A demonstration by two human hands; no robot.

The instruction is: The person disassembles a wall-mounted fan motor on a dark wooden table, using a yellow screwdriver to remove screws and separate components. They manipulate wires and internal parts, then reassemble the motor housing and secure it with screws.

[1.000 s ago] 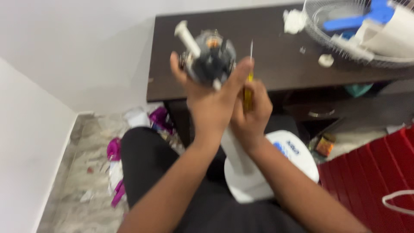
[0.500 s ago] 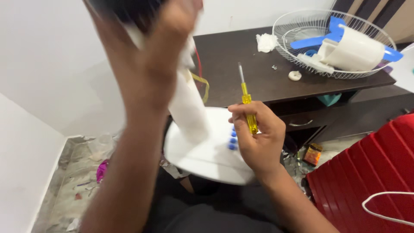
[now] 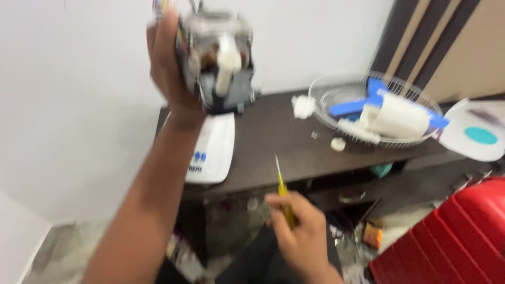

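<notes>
The left hand (image 3: 171, 68) is clamped around a blurred fan motor (image 3: 218, 60) raised before the wall, its top cut off; the white base (image 3: 213, 150) lies on the dark table (image 3: 284, 152); lower, the right hand (image 3: 300, 236) grips a yellow screwdriver (image 3: 284, 197); the wire guard (image 3: 368, 108) is smeared

Home room: dark wooden desk (image 3: 294, 152), red suitcase (image 3: 452, 236), cluttered floor (image 3: 231, 231).

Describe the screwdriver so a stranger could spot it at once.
Start at the dark brown wooden table against the white wall and drop to its front edge. Just below it, the right hand grips a slim yellow-handled screwdriver, metal tip pointing up. It is the only yellow thing near the hands.
</notes>
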